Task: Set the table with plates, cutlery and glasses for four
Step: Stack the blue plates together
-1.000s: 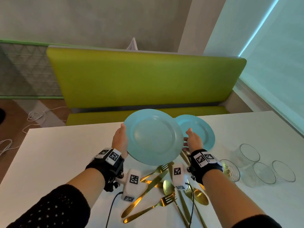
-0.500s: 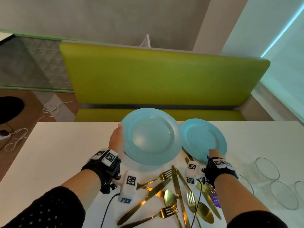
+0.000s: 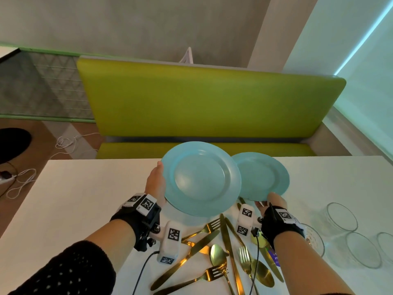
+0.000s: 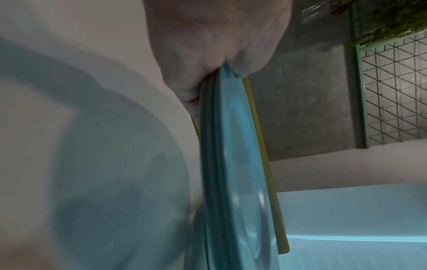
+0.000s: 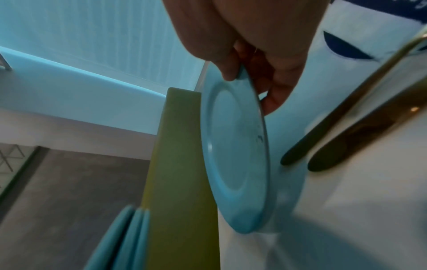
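In the middle of the head view, the left hand (image 3: 156,185) is gripping a stack of blue plates (image 3: 201,178) by its left rim, raised above the white table (image 3: 85,188). The right hand (image 3: 274,202) is pinching a single blue plate (image 3: 262,176) at its near edge, lower right, its far edge resting on the table beside gold cutlery (image 3: 212,252).

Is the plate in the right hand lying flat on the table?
No, tilted: the right hand lifts the single plate's near rim, its far edge at the table.
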`<move>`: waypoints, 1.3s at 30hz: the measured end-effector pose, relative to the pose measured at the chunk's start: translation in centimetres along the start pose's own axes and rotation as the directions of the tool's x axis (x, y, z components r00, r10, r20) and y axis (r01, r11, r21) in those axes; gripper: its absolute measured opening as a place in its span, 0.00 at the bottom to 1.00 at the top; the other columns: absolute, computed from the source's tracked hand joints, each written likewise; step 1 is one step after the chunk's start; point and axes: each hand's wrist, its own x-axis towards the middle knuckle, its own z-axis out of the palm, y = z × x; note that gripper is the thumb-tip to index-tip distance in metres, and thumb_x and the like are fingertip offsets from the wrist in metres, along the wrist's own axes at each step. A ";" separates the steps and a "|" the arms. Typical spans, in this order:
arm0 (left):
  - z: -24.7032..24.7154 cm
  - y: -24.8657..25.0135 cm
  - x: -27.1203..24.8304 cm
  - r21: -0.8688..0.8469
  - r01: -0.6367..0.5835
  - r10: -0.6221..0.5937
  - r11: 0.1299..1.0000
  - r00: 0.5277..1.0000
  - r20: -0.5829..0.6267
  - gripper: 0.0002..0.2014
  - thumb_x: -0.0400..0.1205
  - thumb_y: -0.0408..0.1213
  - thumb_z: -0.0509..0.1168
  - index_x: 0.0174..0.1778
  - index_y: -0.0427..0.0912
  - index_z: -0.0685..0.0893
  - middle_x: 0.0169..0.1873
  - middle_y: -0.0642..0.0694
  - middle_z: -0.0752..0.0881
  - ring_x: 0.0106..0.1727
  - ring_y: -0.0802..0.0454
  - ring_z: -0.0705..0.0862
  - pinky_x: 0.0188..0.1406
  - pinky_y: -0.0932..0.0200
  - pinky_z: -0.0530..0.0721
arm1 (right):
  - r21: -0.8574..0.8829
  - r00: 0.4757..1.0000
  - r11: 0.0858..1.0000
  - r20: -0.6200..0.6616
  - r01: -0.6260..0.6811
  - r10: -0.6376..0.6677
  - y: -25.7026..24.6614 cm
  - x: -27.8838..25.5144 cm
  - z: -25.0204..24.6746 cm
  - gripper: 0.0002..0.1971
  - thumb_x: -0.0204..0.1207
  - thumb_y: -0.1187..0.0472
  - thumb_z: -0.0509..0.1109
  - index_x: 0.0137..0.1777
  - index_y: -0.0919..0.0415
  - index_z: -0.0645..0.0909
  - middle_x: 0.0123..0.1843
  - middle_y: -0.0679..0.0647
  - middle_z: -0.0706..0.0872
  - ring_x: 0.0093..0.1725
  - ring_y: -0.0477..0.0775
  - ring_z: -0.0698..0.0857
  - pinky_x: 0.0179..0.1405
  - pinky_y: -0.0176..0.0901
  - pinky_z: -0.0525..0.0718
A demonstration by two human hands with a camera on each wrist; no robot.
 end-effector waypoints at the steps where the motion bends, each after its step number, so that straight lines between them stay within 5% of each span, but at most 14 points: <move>1: 0.0 0.0 -0.2 -0.005 0.005 -0.005 1.000 1.000 0.013 0.15 0.84 0.57 0.50 0.45 0.54 0.78 0.58 0.39 0.85 0.59 0.38 0.84 0.66 0.36 0.79 | 0.013 1.000 1.000 0.022 0.017 -0.017 0.3 -0.4 0.0 0.20 0.86 0.64 0.49 0.77 0.65 0.61 0.39 0.45 0.67 0.35 0.49 0.73 0.14 0.31 0.81; 3: 0.0 0.0 -0.8 -0.018 0.005 -0.005 1.000 0.999 0.034 0.16 0.85 0.57 0.50 0.44 0.54 0.79 0.57 0.39 0.86 0.59 0.37 0.85 0.66 0.36 0.79 | -0.045 0.997 0.997 0.031 0.066 -0.065 1.0 -1.2 0.3 0.23 0.87 0.60 0.50 0.79 0.69 0.60 0.39 0.45 0.68 0.35 0.48 0.74 0.19 0.32 0.82; 6: -0.3 0.2 -1.9 -0.030 0.000 0.002 1.000 0.998 0.067 0.19 0.84 0.58 0.50 0.56 0.51 0.80 0.56 0.40 0.86 0.58 0.37 0.85 0.65 0.36 0.80 | -0.105 0.992 0.986 0.026 0.129 -0.127 1.7 -2.8 1.1 0.24 0.87 0.58 0.49 0.77 0.73 0.63 0.42 0.50 0.75 0.45 0.53 0.82 0.34 0.37 0.82; 9: -0.9 0.3 -3.2 -0.013 -0.010 0.011 1.000 0.995 0.096 0.19 0.85 0.57 0.49 0.50 0.52 0.82 0.54 0.40 0.87 0.57 0.37 0.85 0.65 0.35 0.79 | -0.175 0.982 0.968 -0.010 0.182 -0.186 2.6 -5.0 2.3 0.25 0.87 0.55 0.48 0.76 0.72 0.65 0.70 0.66 0.77 0.60 0.60 0.83 0.21 0.26 0.76; 11: -1.6 0.5 -4.2 -0.006 -0.014 0.015 1.000 0.995 0.101 0.18 0.85 0.56 0.48 0.45 0.53 0.81 0.54 0.40 0.87 0.57 0.37 0.85 0.65 0.37 0.80 | -0.209 0.983 0.961 -0.001 0.180 -0.184 3.3 -7.0 3.0 0.24 0.87 0.56 0.48 0.76 0.72 0.65 0.75 0.69 0.72 0.72 0.67 0.75 0.13 0.20 0.70; 13: -2.4 0.6 -5.1 0.010 -0.043 0.041 0.999 0.993 0.108 0.18 0.84 0.57 0.49 0.48 0.53 0.81 0.56 0.41 0.86 0.58 0.38 0.85 0.65 0.38 0.80 | -0.138 0.985 0.976 0.008 0.169 -0.170 3.7 -8.8 3.5 0.23 0.87 0.57 0.49 0.76 0.72 0.65 0.75 0.70 0.72 0.74 0.68 0.73 0.14 0.19 0.71; 14: -2.9 0.5 -5.3 0.014 -0.057 0.055 0.998 0.992 0.109 0.20 0.83 0.58 0.50 0.51 0.52 0.82 0.56 0.41 0.86 0.58 0.38 0.85 0.65 0.37 0.80 | -0.113 0.991 0.984 0.022 0.135 -0.134 4.0 -9.6 3.8 0.22 0.87 0.58 0.51 0.76 0.72 0.66 0.74 0.70 0.73 0.73 0.68 0.74 0.20 0.20 0.76; 16: -4.2 0.4 -5.7 0.028 -0.082 0.079 0.996 0.990 0.116 0.23 0.81 0.59 0.50 0.56 0.50 0.82 0.58 0.41 0.86 0.57 0.38 0.85 0.65 0.37 0.80 | 0.035 0.998 0.998 -0.030 0.047 -0.046 4.5 -10.9 4.5 0.19 0.83 0.64 0.58 0.73 0.69 0.70 0.71 0.68 0.76 0.70 0.66 0.76 0.48 0.30 0.81; 18: -5.5 0.1 -6.2 0.055 -0.099 0.093 0.994 0.991 0.093 0.23 0.83 0.57 0.50 0.59 0.47 0.82 0.58 0.41 0.86 0.58 0.39 0.85 0.64 0.39 0.81 | 0.018 0.997 0.997 -0.017 0.079 -0.079 5.4 -12.8 4.9 0.18 0.78 0.68 0.63 0.68 0.66 0.73 0.66 0.65 0.81 0.66 0.64 0.79 0.58 0.43 0.77; 21: -7.7 -0.2 -7.1 0.183 -0.179 0.178 0.967 0.984 0.023 0.25 0.85 0.54 0.48 0.63 0.41 0.80 0.61 0.39 0.83 0.60 0.39 0.82 0.65 0.45 0.80 | -0.093 0.990 0.986 0.034 0.141 -0.138 7.9 -14.9 5.0 0.20 0.80 0.59 0.63 0.70 0.65 0.72 0.67 0.64 0.80 0.58 0.58 0.84 0.39 0.35 0.81; 23: -9.2 -0.8 -7.4 0.278 -0.218 0.230 0.935 0.973 -0.010 0.24 0.87 0.50 0.47 0.63 0.36 0.80 0.62 0.37 0.82 0.61 0.39 0.81 0.60 0.52 0.77 | -0.096 0.992 0.988 0.058 0.117 -0.112 9.4 -15.7 5.6 0.24 0.86 0.54 0.51 0.75 0.68 0.67 0.73 0.66 0.75 0.64 0.60 0.82 0.22 0.26 0.77; 24: -10.0 -1.1 -7.4 0.335 -0.226 0.250 0.915 0.968 -0.030 0.24 0.87 0.49 0.47 0.63 0.35 0.80 0.62 0.36 0.82 0.62 0.38 0.80 0.59 0.53 0.74 | -0.068 0.994 0.993 0.058 0.095 -0.091 10.0 -16.0 5.8 0.25 0.86 0.54 0.48 0.76 0.70 0.66 0.75 0.67 0.73 0.69 0.63 0.79 0.21 0.25 0.76; 31: -15.1 -2.3 -7.6 0.481 -0.207 0.265 0.852 0.963 -0.054 0.24 0.88 0.48 0.46 0.67 0.36 0.78 0.66 0.35 0.80 0.67 0.36 0.76 0.66 0.51 0.71 | -0.176 0.991 0.976 0.040 0.131 -0.126 14.1 -18.6 7.7 0.25 0.87 0.56 0.48 0.75 0.74 0.67 0.73 0.71 0.74 0.72 0.69 0.75 0.66 0.54 0.77; 39: -19.8 -2.1 -6.7 0.525 -0.135 0.216 0.841 0.972 -0.096 0.25 0.89 0.48 0.43 0.74 0.36 0.71 0.72 0.35 0.75 0.72 0.36 0.73 0.68 0.54 0.69 | -0.323 0.985 0.931 0.038 0.170 -0.166 17.7 -21.7 11.9 0.29 0.87 0.49 0.44 0.78 0.71 0.63 0.76 0.70 0.69 0.75 0.67 0.70 0.75 0.55 0.69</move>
